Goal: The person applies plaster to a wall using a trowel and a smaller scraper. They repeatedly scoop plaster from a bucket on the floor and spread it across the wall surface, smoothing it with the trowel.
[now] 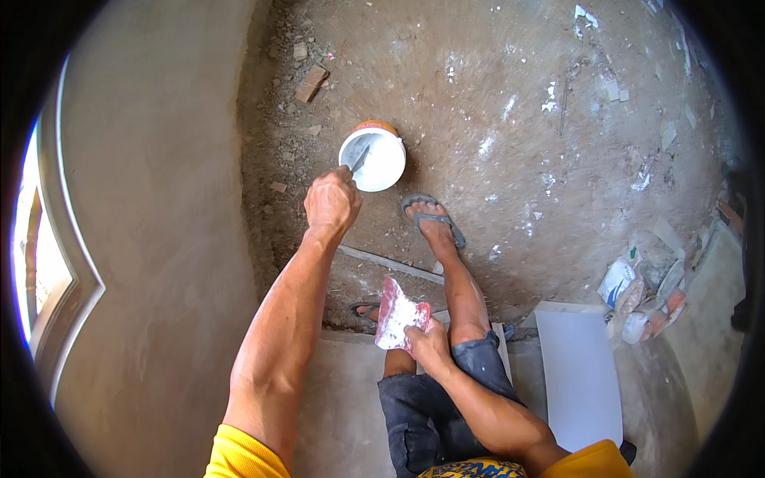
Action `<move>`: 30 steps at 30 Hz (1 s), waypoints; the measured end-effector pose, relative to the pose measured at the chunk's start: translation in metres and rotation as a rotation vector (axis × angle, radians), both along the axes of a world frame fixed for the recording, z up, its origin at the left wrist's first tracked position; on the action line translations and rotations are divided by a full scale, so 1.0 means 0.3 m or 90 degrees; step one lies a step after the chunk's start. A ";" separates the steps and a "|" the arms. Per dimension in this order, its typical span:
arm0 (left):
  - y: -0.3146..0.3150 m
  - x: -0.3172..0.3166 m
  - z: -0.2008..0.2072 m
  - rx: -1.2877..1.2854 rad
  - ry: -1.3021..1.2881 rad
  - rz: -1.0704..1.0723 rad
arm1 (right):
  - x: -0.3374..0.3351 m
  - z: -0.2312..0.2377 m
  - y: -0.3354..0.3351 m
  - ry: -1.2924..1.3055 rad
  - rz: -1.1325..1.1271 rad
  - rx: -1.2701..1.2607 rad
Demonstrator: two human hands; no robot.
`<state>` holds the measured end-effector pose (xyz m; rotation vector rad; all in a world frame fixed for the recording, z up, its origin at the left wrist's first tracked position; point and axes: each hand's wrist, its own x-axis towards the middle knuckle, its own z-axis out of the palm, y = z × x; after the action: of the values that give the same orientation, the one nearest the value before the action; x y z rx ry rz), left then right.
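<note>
My left hand [332, 201] is stretched forward, closed round the handle of a putty knife [361, 157]. The knife's metal blade dips inside a white bucket [403, 157] with an orange outer side, which contains white paste [381, 169]. Close to my knees, my right hand [430, 345] grips a red plastic spreader [390, 299] by its edge. White paste is smeared over much of the spreader's face. The fingers behind the spreader are partly hidden.
Bare wall rises on the left beside a window [48, 247]. Rubble and a brick piece [311, 84] lie along its foot. A wooden strip [390, 261] crosses the floor near my sandalled feet. On the right are a white sheet [578, 374] and a litter of plastic bags [617, 283].
</note>
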<state>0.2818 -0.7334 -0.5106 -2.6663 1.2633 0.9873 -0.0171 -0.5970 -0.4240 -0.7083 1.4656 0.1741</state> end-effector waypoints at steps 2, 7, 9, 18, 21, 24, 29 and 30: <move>-0.053 0.005 -0.074 0.060 0.007 -0.020 | 0.008 0.009 -0.027 -0.002 0.008 0.032; -0.097 -0.017 -0.189 0.124 0.007 -0.042 | 0.019 0.012 -0.059 0.006 -0.004 0.017; -0.096 -0.021 -0.214 0.120 0.000 0.013 | 0.021 0.009 -0.057 -0.018 -0.109 0.079; -0.091 -0.037 -0.287 0.253 0.003 0.002 | 0.014 0.010 -0.062 0.006 -0.152 0.147; -0.090 -0.083 -0.290 0.262 0.034 -0.017 | 0.018 0.016 -0.086 -0.003 -0.117 0.156; -0.092 -0.110 -0.290 0.241 0.058 -0.041 | 0.022 0.024 -0.113 -0.019 -0.125 0.160; -0.092 -0.100 -0.306 0.237 0.048 -0.134 | 0.022 0.031 -0.137 -0.004 -0.108 0.191; -0.090 -0.091 -0.306 0.239 0.056 -0.144 | 0.021 0.030 -0.136 -0.004 -0.116 0.193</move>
<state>0.2545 -0.7605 -0.6024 -2.1719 1.2172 1.1802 -0.0107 -0.6378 -0.4150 -0.3281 1.4493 0.2462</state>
